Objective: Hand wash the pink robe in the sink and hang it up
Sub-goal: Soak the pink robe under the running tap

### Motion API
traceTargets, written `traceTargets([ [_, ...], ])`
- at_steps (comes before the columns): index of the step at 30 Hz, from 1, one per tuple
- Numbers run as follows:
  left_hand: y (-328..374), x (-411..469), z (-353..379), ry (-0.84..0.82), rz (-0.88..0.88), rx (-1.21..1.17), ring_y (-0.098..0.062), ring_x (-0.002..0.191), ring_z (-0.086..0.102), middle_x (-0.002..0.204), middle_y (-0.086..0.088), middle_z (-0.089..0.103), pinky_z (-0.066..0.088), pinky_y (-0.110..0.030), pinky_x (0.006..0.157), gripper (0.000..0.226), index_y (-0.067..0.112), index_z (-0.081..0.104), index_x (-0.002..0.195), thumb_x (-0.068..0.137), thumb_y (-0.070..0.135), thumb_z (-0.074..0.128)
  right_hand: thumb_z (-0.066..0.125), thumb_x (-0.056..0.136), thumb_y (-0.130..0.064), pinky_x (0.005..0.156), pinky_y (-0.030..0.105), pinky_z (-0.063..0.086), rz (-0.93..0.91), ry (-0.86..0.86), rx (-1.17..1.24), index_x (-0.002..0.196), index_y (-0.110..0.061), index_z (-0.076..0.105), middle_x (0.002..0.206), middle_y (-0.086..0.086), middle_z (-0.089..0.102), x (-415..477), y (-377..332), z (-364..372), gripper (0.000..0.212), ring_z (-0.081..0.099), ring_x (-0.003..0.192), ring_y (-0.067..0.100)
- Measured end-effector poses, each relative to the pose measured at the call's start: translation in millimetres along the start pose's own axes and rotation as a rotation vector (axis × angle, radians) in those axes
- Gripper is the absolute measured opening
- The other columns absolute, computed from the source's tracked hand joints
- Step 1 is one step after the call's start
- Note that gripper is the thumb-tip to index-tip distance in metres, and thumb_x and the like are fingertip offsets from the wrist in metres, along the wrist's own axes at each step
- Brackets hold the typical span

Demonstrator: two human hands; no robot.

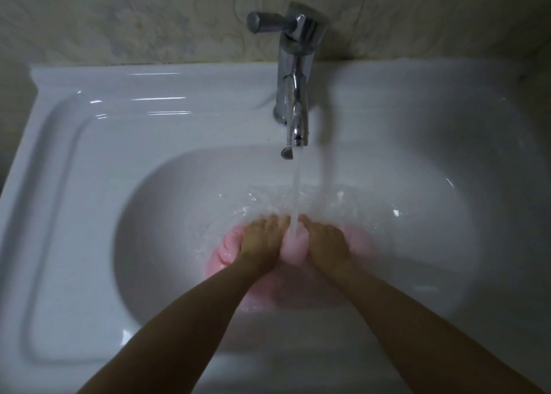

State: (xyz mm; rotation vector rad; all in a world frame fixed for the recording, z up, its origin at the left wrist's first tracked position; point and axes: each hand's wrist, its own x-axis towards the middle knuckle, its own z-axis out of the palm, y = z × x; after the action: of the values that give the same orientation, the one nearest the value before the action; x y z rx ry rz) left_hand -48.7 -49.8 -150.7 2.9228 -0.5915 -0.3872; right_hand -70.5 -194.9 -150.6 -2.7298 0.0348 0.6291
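Sink point(89, 155) showing glossy white glazed surface, catching light streaks. Tap point(293, 80) gleaming, polished chrome metal. Pink robe point(229, 249) looking soft cloth, soaking wet. Wall point(119, 20) appearing matt, faintly embossed.

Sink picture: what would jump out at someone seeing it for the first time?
The pink robe, bunched low in the middle of the white sink, is the only bright colour. The left hand and right hand hold it from either side, right under the water stream pouring from the shiny faucet at the back.
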Motion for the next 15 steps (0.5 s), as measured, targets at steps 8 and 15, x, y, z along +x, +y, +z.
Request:
traceTargets([
  [8, -20.7, 4.4, -26.8, -0.456, 0.012, -0.247, -0.028, 0.126, 0.041, 0.136, -0.009, 0.040, 0.035, -0.041, 0.104, 0.075, 0.022, 0.030, 0.138, 0.076, 0.038, 0.070, 0.057, 0.088, -0.033, 0.096, 0.032, 0.043, 0.212, -0.281, 0.077, 0.136, -0.019, 0.044, 0.131, 0.012, 0.056, 9.4, -16.2, -21.4, 0.052, 0.054, 0.120, 0.029],
  [15, -24.4, 6.7, -196.5, 0.330, -0.169, -1.069, -0.012, 0.068, 0.064, 0.101, -0.011, 0.063, 0.054, -0.029, 0.063, 0.053, 0.013, 0.037, 0.129, 0.088, 0.037, 0.060, 0.060, 0.084, -0.028, 0.100, 0.038, 0.041, 0.055, -0.029, 0.073, 0.138, -0.027, 0.043, 0.134, 0.007, 0.046, -23.9, -11.3, -68.5, 0.057, 0.046, 0.121, 0.031],
])
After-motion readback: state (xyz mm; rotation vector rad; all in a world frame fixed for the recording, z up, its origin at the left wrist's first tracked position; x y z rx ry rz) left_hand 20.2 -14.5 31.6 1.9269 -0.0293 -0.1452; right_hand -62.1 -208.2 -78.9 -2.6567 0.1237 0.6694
